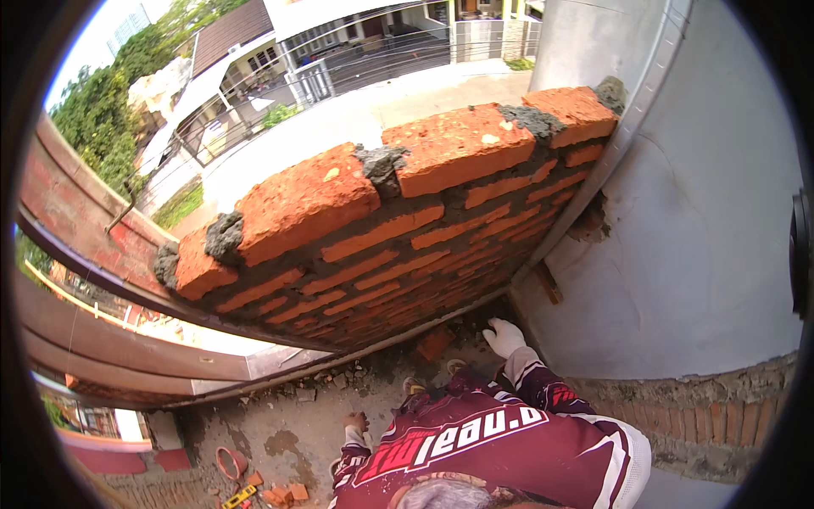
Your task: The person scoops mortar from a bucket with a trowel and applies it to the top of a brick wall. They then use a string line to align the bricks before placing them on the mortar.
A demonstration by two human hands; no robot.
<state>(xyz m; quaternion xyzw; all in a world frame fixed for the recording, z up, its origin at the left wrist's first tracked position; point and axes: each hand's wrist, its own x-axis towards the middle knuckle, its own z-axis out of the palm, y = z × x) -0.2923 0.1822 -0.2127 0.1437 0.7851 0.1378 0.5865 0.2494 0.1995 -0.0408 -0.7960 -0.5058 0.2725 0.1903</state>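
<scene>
Below the wall (407, 212), a crouching person's hands worked at its foot. Right hand (505, 337) lay spread against the base; left hand (356, 422) seemed closed, on what I could not tell. Many courses stood laid; top joints remained rough.

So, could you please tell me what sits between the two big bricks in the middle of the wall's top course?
A lump of grey mortar fills the gap between the left brick and the right brick, shown in the head view.
</scene>
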